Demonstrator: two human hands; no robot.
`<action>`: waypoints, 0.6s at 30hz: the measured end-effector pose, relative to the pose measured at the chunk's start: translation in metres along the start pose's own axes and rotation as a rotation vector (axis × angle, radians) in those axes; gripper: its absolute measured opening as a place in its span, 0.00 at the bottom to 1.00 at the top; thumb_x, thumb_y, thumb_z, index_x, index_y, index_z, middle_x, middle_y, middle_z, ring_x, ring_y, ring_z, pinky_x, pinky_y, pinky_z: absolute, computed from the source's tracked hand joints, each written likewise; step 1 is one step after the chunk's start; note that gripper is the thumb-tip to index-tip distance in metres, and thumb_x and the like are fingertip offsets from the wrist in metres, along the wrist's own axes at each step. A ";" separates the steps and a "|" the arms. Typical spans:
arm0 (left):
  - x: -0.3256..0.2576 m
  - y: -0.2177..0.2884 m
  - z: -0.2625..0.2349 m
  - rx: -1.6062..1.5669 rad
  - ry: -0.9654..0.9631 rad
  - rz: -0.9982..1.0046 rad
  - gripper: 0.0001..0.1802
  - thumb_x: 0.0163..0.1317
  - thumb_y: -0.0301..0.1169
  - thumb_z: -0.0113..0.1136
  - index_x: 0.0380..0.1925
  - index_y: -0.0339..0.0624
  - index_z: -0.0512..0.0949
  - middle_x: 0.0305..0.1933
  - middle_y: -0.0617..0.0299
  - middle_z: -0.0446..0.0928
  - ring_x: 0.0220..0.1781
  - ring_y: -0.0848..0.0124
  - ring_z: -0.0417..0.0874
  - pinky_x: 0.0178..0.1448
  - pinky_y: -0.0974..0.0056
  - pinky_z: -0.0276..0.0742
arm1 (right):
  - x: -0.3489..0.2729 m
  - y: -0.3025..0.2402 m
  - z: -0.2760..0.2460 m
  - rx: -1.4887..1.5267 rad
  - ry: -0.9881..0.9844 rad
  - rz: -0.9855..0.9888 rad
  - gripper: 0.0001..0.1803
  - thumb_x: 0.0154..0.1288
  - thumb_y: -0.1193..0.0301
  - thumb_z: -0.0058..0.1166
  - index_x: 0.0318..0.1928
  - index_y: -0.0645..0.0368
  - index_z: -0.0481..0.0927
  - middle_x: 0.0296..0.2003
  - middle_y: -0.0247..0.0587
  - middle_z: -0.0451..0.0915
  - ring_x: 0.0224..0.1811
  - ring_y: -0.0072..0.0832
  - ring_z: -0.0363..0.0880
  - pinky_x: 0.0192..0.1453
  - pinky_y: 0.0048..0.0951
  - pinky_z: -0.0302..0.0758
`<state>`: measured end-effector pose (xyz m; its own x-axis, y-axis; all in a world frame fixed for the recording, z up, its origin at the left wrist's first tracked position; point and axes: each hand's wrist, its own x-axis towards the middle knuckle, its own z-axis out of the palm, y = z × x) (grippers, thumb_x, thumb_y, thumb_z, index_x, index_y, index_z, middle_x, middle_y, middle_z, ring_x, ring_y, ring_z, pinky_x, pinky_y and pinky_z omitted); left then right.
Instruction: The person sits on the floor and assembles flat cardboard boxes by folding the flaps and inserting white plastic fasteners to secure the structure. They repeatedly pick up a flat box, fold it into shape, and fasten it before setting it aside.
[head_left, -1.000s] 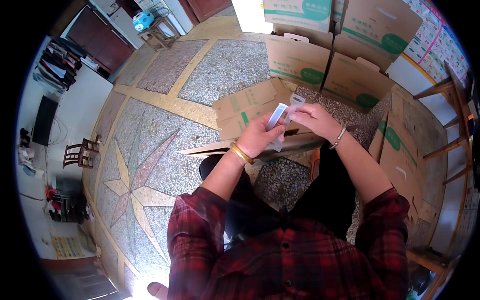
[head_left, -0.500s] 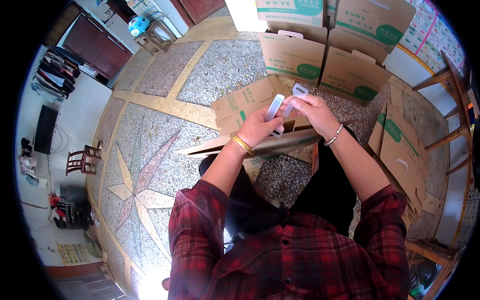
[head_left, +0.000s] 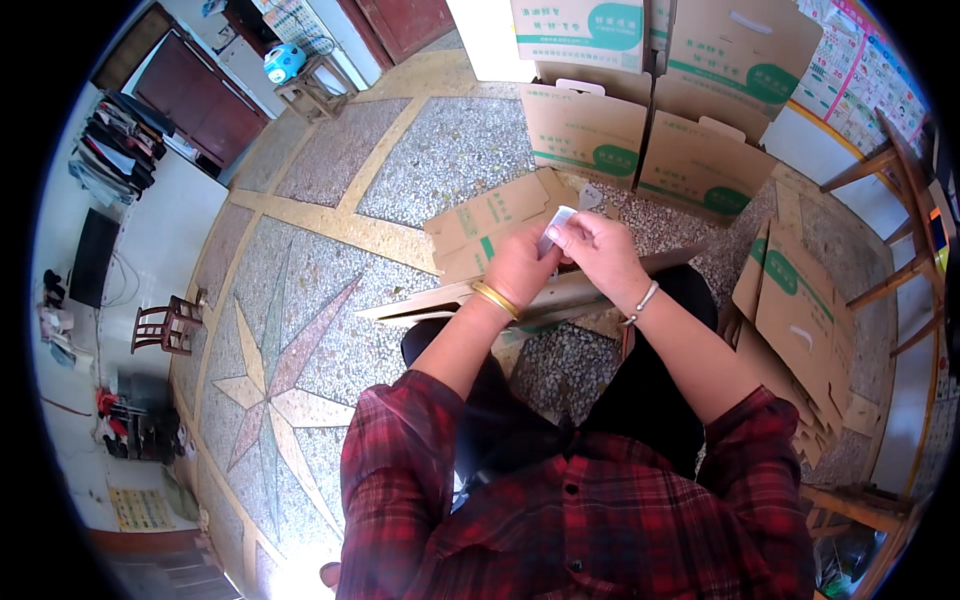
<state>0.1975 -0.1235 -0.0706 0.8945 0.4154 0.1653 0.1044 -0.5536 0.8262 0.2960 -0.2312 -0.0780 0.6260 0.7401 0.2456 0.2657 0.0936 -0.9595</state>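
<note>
Over a partly folded cardboard box (head_left: 550, 296) at my knees, my two hands meet. A pale translucent plastic carry handle (head_left: 556, 228) sticks up between them, its far end showing above the fingers. My left hand (head_left: 516, 268), with a gold bangle on its wrist, is closed round the lower part of it. The thumb and fingers of my right hand (head_left: 600, 252), below a silver bangle, pinch at the same place. Whether a second plastic piece lies inside the fingers is hidden.
Tall brown cartons (head_left: 585, 130) with green print stand ahead. A flat carton piece (head_left: 490, 220) lies on the patterned floor just beyond the box. More flattened cartons (head_left: 795, 325) lean in a stack at my right, beside a wooden chair (head_left: 900, 215).
Two separate plastic strips showed, one in each hand; now the hands have come together and one end shows. The right hand has moved lower and closer to the left.
</note>
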 end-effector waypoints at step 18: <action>0.006 -0.005 -0.020 -0.603 -0.434 -0.326 0.20 0.64 0.50 0.41 0.33 0.45 0.72 0.23 0.70 0.68 0.20 0.82 0.67 0.20 0.77 0.60 | -0.017 -0.003 -0.003 0.777 -0.174 0.041 0.09 0.69 0.69 0.40 0.41 0.61 0.71 0.32 0.39 0.75 0.34 0.27 0.75 0.42 0.29 0.73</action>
<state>0.1936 -0.1035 -0.0632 0.9614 0.1029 -0.2554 0.2476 0.0828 0.9653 0.2869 -0.2458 -0.0785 0.4841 0.8402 0.2443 -0.3827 0.4544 -0.8044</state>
